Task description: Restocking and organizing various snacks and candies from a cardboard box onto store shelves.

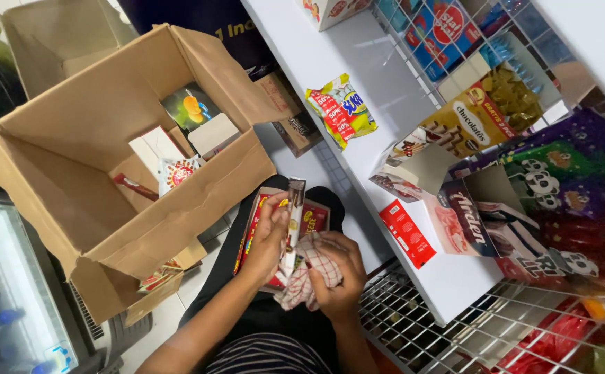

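Striped fabric at six o'clock is the person's own clothing, and both forearms rise from it toward the centre of the view. Left hand point(269, 235) has its fingers curled round a long slim snack stick in a brown and white wrapper point(294, 225), holding it upright so its length is free for rubbing. Right hand point(337, 273) is clenched on a red-and-white checked cloth point(306, 273), bunched against the lower end of the stick, which suggests wiping. Beneath both hands, resting on the lap, lies a red tray-like display pack point(313, 218); it sits there probably as a close place for the sticks.

At ten o'clock an open cardboard box point(53, 180) stands with flaps spread, so that the small cartons and a red-patterned sachet point(176, 172) inside stay in reach. At two o'clock a white shelf point(378, 76) carries a yellow-green snack packet point(344, 111) lying flat, and a small red box point(407, 234) near its front edge at three o'clock. Behind them, opened cartons of chocolate wafer packs point(468, 125) face outward for display. A wire rack point(420, 325) fills five o'clock, and a glass-topped chiller point(4, 298) sits at eight o'clock.
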